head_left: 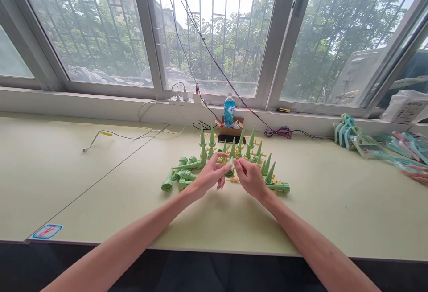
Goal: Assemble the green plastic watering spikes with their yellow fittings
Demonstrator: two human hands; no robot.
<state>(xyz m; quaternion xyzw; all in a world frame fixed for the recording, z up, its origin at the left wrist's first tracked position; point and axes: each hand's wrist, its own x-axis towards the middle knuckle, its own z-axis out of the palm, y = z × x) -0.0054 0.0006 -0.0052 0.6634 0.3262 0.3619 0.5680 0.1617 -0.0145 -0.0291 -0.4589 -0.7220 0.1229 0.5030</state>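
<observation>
Over the middle of the table, a green plastic plant watering spike [230,173] is between my two hands, its round open end facing down toward me. My left hand [211,172] has its thumb against this spike, with the index finger stretched out above and the other fingers loosely bent. Closed in a pinch at the spike's right side is my right hand [250,177]; whatever is in its fingertips is hidden. Several more green spikes [268,174] stand upright around and behind my hands. Others lie in a pile [183,174] at the left, and small yellow valves [264,154] are scattered among them.
Behind the spikes are a dark phone [222,138], a small cardboard box [238,127] and a bottle of blue liquid [229,110]. A cable bundle [279,132] lies to the right. Wrapped pastel items [364,142] and another person's hand [417,174] are at the far right.
</observation>
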